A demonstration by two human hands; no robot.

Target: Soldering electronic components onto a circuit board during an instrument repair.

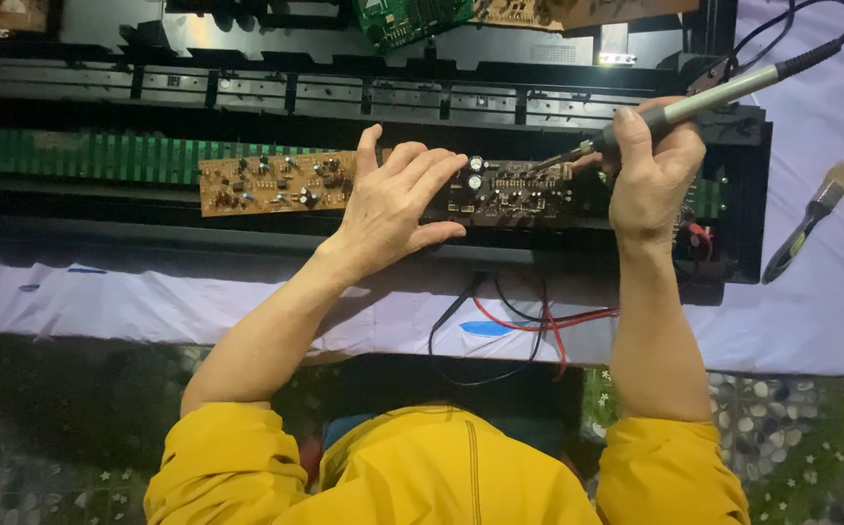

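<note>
Right hand [650, 175] grips soldering iron [694, 102]; left hand [393, 209] flat, fingers spread, on circuit board [276, 183] inside black casing [747, 194].

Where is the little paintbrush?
In the head view, the paintbrush lies on the pale cloth at the far right, just beyond the black case, right of the right hand.

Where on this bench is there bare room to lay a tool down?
Bare cloth lies right of the black chassis, around the brush, and along the front edge at left. Crowded: the circuit board under both hands, and the wires at front.
</note>
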